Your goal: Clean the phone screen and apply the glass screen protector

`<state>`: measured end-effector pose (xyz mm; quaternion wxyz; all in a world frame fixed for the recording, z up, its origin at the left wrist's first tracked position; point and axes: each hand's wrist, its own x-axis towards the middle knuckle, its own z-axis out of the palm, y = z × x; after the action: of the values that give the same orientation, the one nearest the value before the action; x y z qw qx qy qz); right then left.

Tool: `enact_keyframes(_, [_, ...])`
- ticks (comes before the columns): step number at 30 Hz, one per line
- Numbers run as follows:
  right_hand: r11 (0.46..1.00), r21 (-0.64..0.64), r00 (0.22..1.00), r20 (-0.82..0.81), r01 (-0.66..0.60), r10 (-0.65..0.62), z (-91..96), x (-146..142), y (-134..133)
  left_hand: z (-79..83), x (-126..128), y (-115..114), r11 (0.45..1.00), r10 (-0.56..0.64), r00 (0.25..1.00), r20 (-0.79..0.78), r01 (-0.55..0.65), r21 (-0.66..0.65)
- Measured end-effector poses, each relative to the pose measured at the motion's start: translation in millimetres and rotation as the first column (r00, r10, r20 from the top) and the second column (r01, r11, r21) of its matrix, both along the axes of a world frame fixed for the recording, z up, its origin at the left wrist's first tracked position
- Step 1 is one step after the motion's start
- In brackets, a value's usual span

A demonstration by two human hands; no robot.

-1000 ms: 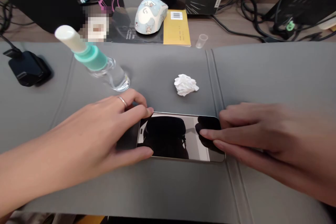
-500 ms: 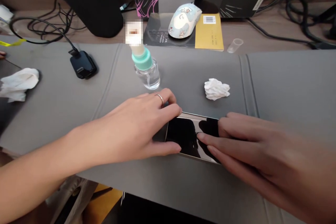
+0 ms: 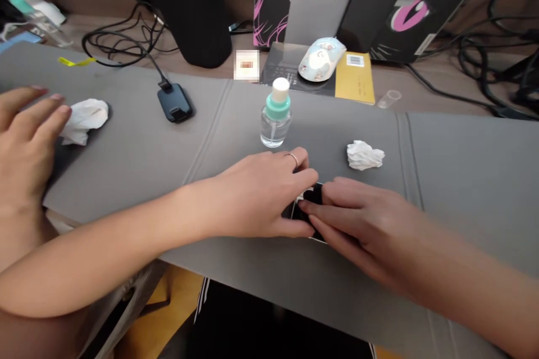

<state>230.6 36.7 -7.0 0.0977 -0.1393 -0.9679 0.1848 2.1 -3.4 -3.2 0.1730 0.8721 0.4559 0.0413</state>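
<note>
A dark, glossy smartphone (image 3: pixel 306 214) lies flat on the grey mat, mostly covered by both hands. Its edges are gripped between the thumb and fingers of my left hand (image 3: pixel 269 193), which wears a ring. My right hand (image 3: pixel 366 213) is closed, fingers bent and pressed together against the screen near the left hand's fingertips. Whatever those fingers may pinch is hidden. Just beyond the phone stands a clear spray bottle (image 3: pixel 274 126) with a mint collar and white cap. A crumpled white tissue (image 3: pixel 365 155) lies to the right of it.
Another person's hand (image 3: pixel 27 151) is at the left, beside a second tissue (image 3: pixel 87 118). A black cabled device (image 3: pixel 174 102) sits on the mat (image 3: pixel 471 179). Behind are a patterned mouse (image 3: pixel 322 60), a yellow card (image 3: pixel 355 81), a small clear cap (image 3: pixel 389 99) and black cables.
My right hand has slid left over the screen, closer to my left hand, covering more of the phone. The view has shifted, and another person's hand has come in at the left.
</note>
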Motion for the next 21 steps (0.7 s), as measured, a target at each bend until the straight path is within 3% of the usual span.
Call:
enact_keyframes(11, [0.999, 0.041, 0.999, 0.009, -0.036, 0.036, 2.9, 3.4, -0.7, -0.5, -0.5, -0.8, 1.0, 0.003, 1.0, 0.009, -0.003, 0.01])
enact_keyframes(17, [0.999, -0.018, 0.998, 0.035, -0.046, 0.047, 5.5, 4.1, -1.0, 0.4, 0.0, -0.6, 0.999, 0.016, 1.0, 0.008, -0.016, -0.036])
enact_keyframes(21, [0.996, 0.056, 0.997, 0.034, -0.073, 0.072, 2.5, 6.0, -0.1, -3.0, -0.2, -1.9, 1.0, 0.012, 0.999, 0.033, -0.011, -0.027])
